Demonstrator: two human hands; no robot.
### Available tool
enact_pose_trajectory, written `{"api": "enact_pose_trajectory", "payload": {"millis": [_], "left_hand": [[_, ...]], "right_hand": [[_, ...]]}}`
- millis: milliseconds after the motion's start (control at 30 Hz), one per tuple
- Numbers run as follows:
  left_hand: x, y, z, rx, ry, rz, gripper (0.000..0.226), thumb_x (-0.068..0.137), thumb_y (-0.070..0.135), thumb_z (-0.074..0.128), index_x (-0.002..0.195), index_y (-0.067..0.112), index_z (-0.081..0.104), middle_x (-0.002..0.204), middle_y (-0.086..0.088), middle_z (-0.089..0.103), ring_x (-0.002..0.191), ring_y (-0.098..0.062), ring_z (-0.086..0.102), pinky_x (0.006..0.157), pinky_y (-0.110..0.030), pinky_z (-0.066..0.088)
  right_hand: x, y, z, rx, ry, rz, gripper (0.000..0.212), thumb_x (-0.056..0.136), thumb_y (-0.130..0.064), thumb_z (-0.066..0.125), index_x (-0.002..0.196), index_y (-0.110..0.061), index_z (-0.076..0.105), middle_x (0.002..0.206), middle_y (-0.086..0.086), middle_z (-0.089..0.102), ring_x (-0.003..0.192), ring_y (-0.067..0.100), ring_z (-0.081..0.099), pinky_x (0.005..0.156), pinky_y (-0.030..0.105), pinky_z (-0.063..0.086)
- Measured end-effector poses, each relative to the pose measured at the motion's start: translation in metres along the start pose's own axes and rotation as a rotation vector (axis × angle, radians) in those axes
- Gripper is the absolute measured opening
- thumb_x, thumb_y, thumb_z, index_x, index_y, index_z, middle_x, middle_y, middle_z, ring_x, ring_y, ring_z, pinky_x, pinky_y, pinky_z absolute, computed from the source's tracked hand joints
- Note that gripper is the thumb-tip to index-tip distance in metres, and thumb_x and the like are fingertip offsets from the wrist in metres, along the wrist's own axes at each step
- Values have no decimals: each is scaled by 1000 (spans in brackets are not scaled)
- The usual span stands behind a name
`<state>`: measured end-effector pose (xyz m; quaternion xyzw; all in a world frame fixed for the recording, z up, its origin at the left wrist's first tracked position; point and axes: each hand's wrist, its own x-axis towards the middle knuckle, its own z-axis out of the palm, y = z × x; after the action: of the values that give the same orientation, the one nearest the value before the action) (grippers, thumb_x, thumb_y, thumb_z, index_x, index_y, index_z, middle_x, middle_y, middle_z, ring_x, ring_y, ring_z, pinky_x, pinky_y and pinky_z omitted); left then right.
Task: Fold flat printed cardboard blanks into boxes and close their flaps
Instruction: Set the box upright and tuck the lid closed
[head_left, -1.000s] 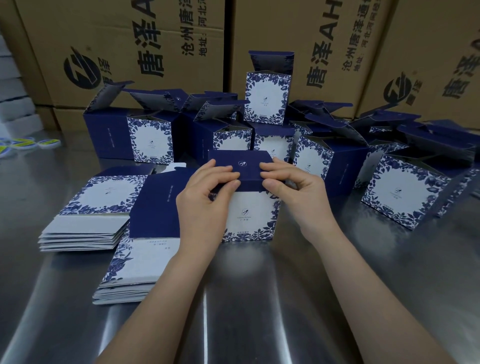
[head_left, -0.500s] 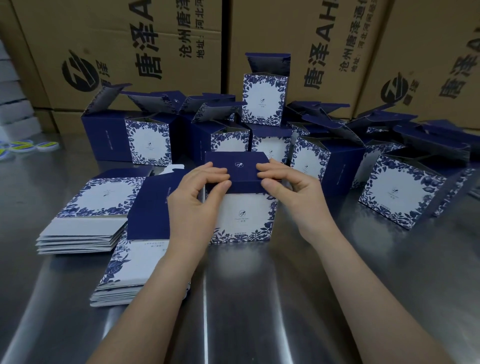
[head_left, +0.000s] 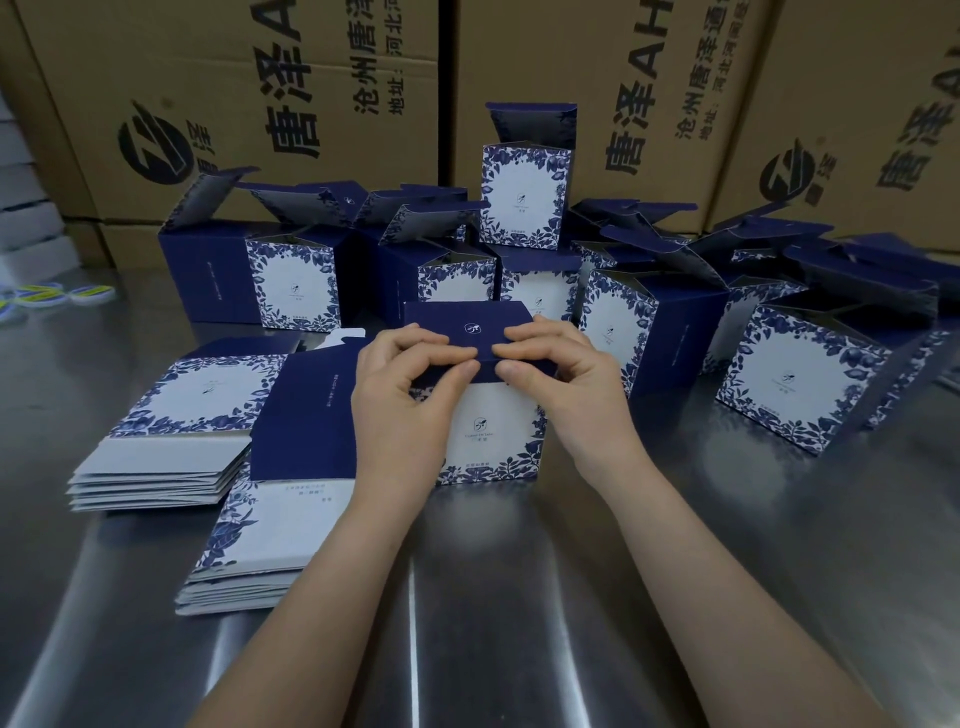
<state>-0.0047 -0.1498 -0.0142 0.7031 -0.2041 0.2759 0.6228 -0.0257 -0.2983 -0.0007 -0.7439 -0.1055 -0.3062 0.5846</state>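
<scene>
The top flap (head_left: 470, 332) of the box (head_left: 488, 415) is pinched by left hand (head_left: 405, 395) and right hand (head_left: 566, 379); its tuck probably needs pressing home.

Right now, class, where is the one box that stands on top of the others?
In the head view the raised box stands upper centre, lid flap up, on the box cluster's back row, before the brown cartons and straight beyond the hands.
</scene>
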Motion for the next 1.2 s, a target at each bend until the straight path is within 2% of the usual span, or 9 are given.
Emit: {"api": "enact_pose_trajectory", "payload": {"millis": [133, 233, 433, 633, 733, 867, 967, 1100, 1200], "left_hand": [[2, -3, -8, -100, -35, -40, 20, 83, 10, 75, 86, 29, 74, 104, 8, 68, 118, -11, 56, 98, -18, 41], [4, -4, -14, -191, -35, -77, 21, 83, 6, 74, 86, 27, 74, 104, 6, 72, 118, -3, 58, 101, -17, 42], [5, -4, -13, -205, -15, -71, 23, 82, 3, 74, 86, 25, 74, 98, 8, 73, 115, -3, 60, 98, -15, 43], [9, -8, -23, -250, -115, -91, 28, 89, 3, 66, 98, 28, 73, 107, 18, 71, 121, 3, 56, 99, -11, 41], [9, -8, -21, -244, -101, -89, 28, 90, 1, 65, 97, 28, 73, 105, 19, 71, 119, 3, 57, 97, -9, 41], [9, -10, -20, -217, -82, -54, 28, 89, 1, 66, 97, 27, 73, 103, 16, 71, 118, 1, 59, 97, -10, 41], [8, -10, -20, -233, -86, -58, 29, 89, 1, 66, 97, 28, 73, 106, 17, 71, 119, 1, 58, 99, -11, 41], [6, -10, -23, -253, -119, -83, 31, 94, 5, 61, 109, 30, 70, 118, 20, 67, 126, 4, 52, 104, -13, 39], [4, -11, -26, -214, -128, -86, 33, 99, 8, 54, 122, 30, 63, 129, 20, 61, 130, 4, 48, 112, -21, 37]], "right_hand": [[1, 1, -9, 27, -63, 39, 24, 85, -1, 69, 98, -21, 72, 110, -2, 68, 123, 5, 50, 110, 38, 37], [2, 1, -8, 48, -31, 46, 24, 83, -1, 70, 93, -22, 72, 106, -3, 70, 122, 5, 51, 110, 40, 38], [4, 3, -8, 55, -22, 31, 25, 83, 0, 70, 95, -21, 72, 104, -1, 70, 123, 10, 52, 110, 34, 38], [4, 4, -18, 143, -115, 65, 29, 85, 2, 66, 102, -21, 71, 114, -6, 69, 126, 2, 50, 96, 11, 41], [4, 5, -15, 156, -72, 56, 28, 85, 4, 65, 98, -20, 72, 107, -7, 70, 125, 6, 52, 95, 12, 42], [4, 7, -14, 129, -47, 37, 27, 85, 3, 66, 96, -20, 73, 104, -6, 71, 125, 9, 53, 103, 18, 42], [4, 7, -14, 126, -51, 30, 27, 85, 3, 66, 98, -20, 72, 106, -6, 70, 126, 9, 52, 98, 15, 43], [2, 8, -15, 140, -82, 27, 25, 85, 2, 68, 94, -20, 74, 114, -11, 68, 122, -4, 52, 83, 9, 47], [2, 11, -18, 110, -110, 32, 26, 85, -3, 70, 98, -25, 74, 121, -15, 66, 125, -4, 49, 92, 12, 45]]}}
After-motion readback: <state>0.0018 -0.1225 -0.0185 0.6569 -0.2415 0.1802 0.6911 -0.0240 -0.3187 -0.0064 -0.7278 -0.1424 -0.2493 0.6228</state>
